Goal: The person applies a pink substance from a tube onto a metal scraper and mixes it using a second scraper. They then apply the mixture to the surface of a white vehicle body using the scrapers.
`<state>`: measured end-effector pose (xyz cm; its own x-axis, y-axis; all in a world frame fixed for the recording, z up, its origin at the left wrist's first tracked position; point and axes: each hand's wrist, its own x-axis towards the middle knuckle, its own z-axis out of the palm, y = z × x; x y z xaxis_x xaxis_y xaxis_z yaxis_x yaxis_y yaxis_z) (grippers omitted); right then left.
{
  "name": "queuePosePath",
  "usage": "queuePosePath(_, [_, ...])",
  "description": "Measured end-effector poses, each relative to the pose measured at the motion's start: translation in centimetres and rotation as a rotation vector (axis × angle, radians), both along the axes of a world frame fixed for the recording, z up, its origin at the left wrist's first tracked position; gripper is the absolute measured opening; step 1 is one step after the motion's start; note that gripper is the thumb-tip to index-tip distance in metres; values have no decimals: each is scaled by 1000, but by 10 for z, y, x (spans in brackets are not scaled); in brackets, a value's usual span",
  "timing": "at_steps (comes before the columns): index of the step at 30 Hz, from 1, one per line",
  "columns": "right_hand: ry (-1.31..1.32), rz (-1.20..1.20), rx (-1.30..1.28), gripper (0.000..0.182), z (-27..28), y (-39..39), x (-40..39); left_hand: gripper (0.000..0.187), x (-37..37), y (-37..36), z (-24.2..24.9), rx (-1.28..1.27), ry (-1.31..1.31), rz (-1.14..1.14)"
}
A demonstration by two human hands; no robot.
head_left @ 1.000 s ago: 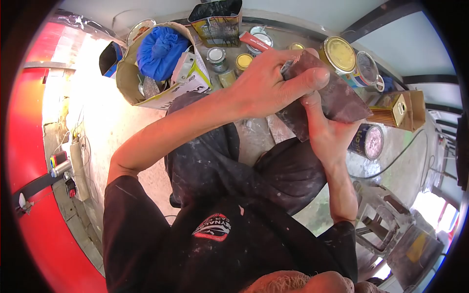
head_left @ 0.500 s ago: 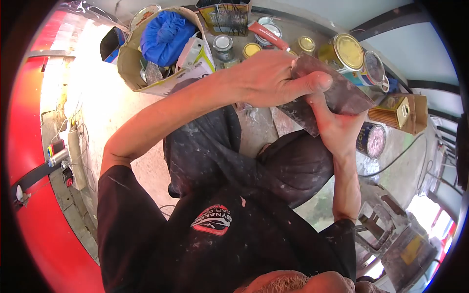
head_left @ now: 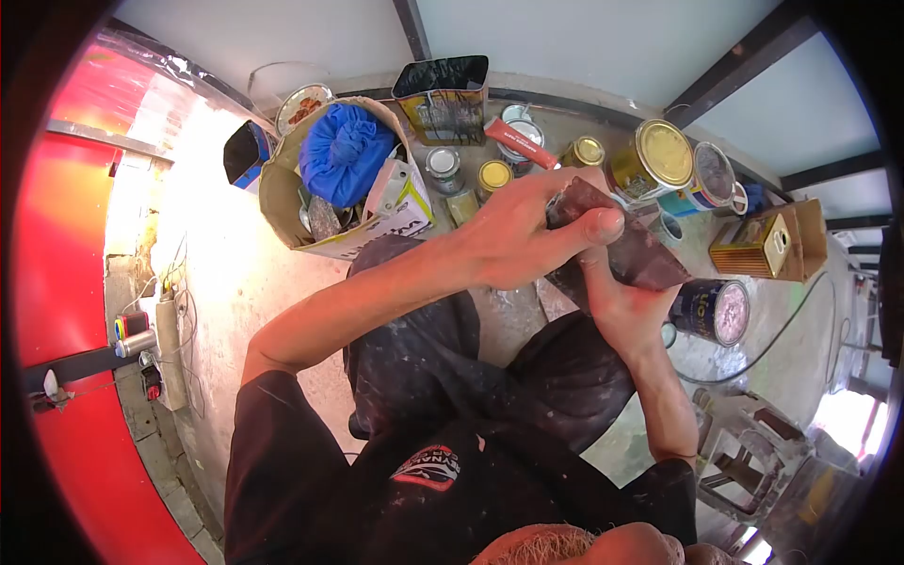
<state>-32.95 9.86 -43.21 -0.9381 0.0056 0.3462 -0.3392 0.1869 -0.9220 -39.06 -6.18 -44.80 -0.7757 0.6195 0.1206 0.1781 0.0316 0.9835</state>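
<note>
A dark reddish-brown sheet of sandpaper (head_left: pixel 645 252) is held in front of me, above my knees. My left hand (head_left: pixel 527 226) grips its left side, thumb lying on the near face and the other fingers mostly hidden behind it. From below, my right hand (head_left: pixel 626 311) holds the lower edge, its thumb meeting the left thumb near the middle. The sheet looks bent or folded, with a flap slanting down to the left. Behind it stand paint cans, and a red tube (head_left: pixel 521 143) lies on top of one.
A cardboard box (head_left: pixel 282 202) holds a blue bag (head_left: pixel 347 155). Several cans line the wall, including a yellow-lidded can (head_left: pixel 664 155) and a dark can (head_left: pixel 713 313). A hose (head_left: pixel 786 344) curves along the floor at right, near a stained stool (head_left: pixel 753 452).
The view has tilted up, so the floor items sit lower in it. Both hands keep hold of the sandpaper, which is turned slightly.
</note>
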Motion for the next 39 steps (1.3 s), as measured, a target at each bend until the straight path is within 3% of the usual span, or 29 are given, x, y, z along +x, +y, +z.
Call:
queuePosePath(6, [-73, 53, -14, 17, 2, 4, 0, 63, 0, -2, -2, -28, -64, -42])
queuePosePath(9, [-66, 34, -255, 24, 13, -5, -4, 72, 1, 7, 8, 106, -58, -53])
queuePosePath(12, [-189, 74, -229, 35, -1, 19, -14, 82, -14, 13, 4, 295, 106, -20])
queuePosePath(15, [-234, 15, -364, 41, 2, 24, -16, 82, -27, -6, 15, 562, -320, -140])
queuePosePath(16, [-242, 32, -376, 44, 0, 27, -18, 63, -29, -9, 14, 668, -381, -122])
queuePosePath(19, [-242, -8, -381, 46, -3, 36, -19, 49, -30, -17, 17, 377, -185, 63])
queuePosePath(20, [-246, -26, -381, 47, -5, 39, -18, 34, -33, -16, 10, 316, -116, 163])
queuePosePath(23, [-232, -153, -364, 45, -10, 44, -23, 18, -39, -24, 14, -65, 114, 251])
queuePosePath(25, [-223, -155, -394, 43, -10, 45, -27, 13, -48, -23, -1, 31, 39, 327])
queuePosePath(27, [-223, -160, -432, 41, -11, 45, -30, 21, -55, -22, -13, 118, 58, 437])
queuePosePath(29, [-229, -150, -481, 37, -13, 46, -35, 31, -71, -47, -14, 140, -39, 153])
queuePosePath(31, [-286, -118, -454, 37, -16, 49, -38, 40, -67, -47, -4, 136, -21, 13])
queuePosePath(35, [-384, -38, -438, 37, -21, 47, -43, 53, -51, -4, -23, 108, 217, 25])
queuePosePath(37, [-409, -5, -413, 37, -24, 44, -43, 58, -39, -4, -6, -123, 16, -95])
queuePosePath(39, [-414, 21, -373, 38, -26, 43, -42, 59, -43, -3, -20, -159, 112, -89])
